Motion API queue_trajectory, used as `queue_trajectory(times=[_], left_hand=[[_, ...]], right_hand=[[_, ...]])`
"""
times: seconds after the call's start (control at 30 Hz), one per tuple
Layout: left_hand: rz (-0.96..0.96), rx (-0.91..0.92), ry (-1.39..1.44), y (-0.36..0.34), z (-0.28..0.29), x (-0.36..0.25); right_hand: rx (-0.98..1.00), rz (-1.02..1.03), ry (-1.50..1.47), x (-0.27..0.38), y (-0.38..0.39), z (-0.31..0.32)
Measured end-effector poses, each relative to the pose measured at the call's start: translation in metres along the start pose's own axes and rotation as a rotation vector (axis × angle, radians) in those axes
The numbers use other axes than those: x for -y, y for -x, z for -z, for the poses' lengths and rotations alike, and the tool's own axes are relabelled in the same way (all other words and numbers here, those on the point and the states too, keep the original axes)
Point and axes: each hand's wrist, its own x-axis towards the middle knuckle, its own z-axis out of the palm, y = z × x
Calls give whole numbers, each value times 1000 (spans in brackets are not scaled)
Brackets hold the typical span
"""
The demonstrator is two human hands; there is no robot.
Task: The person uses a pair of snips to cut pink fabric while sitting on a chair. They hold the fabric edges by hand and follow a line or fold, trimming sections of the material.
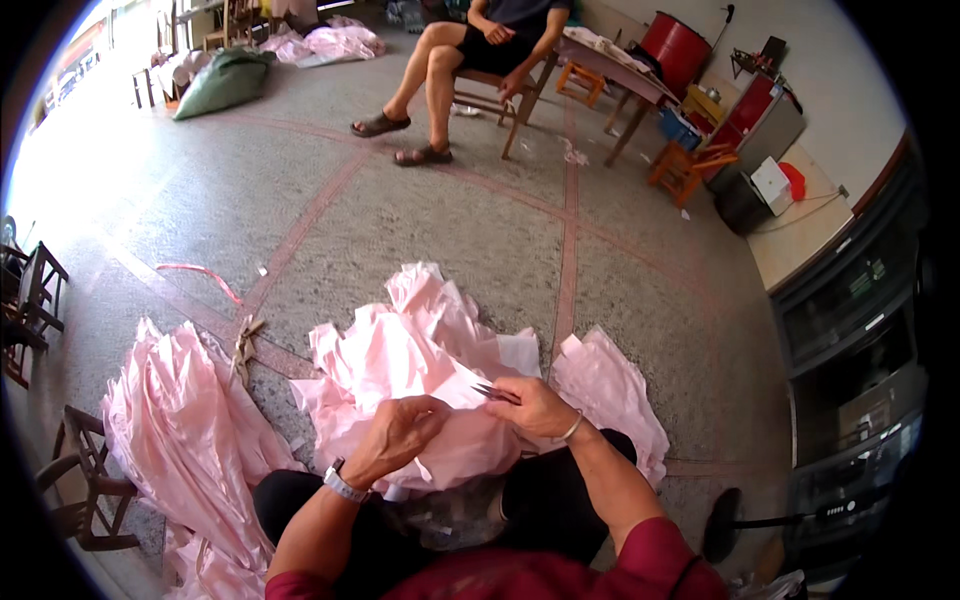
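Across my lap and in front of my knees lies a heap of light pink fabric (372, 350). My right hand (535, 408) is closed around a small pair of dark thread snips (492, 392), their blades pointing left over the cloth. My left hand (410, 432), with a watch on its wrist, is closed in a pinch at the fabric, a short way left of the snips' tips. Whatever thread or edge sits between its fingertips is too small to make out. A second pink pile (190, 400) lies by my left knee, and more pink cloth (612, 400) spreads by my right knee.
Ahead, a person sits on a wooden chair (520, 115). Small dark wooden stools (95, 480) stand at the left. A green sack (225, 82) and more pink cloth lie at the back left. A table, orange stools (690, 170) and a red drum (678, 48) are at the back right.
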Motion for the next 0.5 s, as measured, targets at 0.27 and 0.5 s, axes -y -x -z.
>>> queue_trajectory(times=[0.27,0.5], left_hand=[[-270,-151,-512,2,17,-14],[-374,-538,-759,-8,14,-26]], right_hand=[[-168,55,37,15,22,5],[-243,182,162,66,38,-6]])
